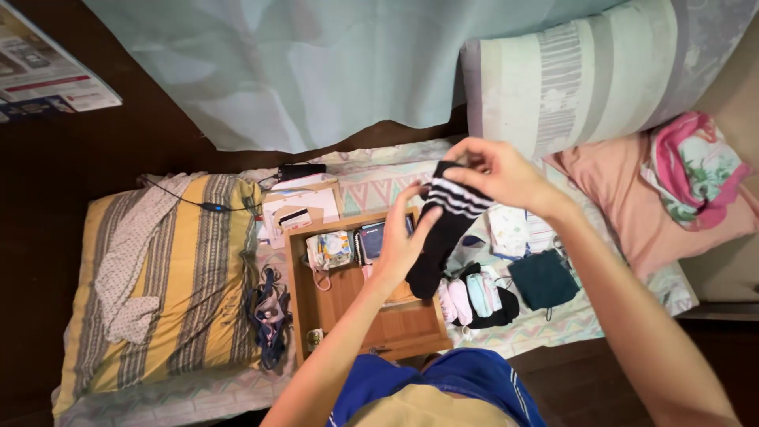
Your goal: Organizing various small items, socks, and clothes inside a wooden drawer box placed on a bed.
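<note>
Hands are stretching a black striped sock [444,225] above the wooden tray [395,324]: right hand [498,174] pinching its cuff, left hand [403,241] gripping mid-length, keeping it taut for folding.

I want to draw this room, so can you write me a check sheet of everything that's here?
Surface: patterned pastel bed sheet spread low on a dark floor.
Job's things: long black sock with white stripes, held up by both hands.
Clutter: shallow wooden tray with small pouches and cards; rolled pastel socks; dark green cloth mask; folded white cloths.
Grippers: left hand supports the sock's middle; right hand fingers pinch its top.
Cables: thin black cable across the yellow striped pillow.
Surroundings: grey striped pillow, pink pillow, pale green curtain, newspaper.
</note>
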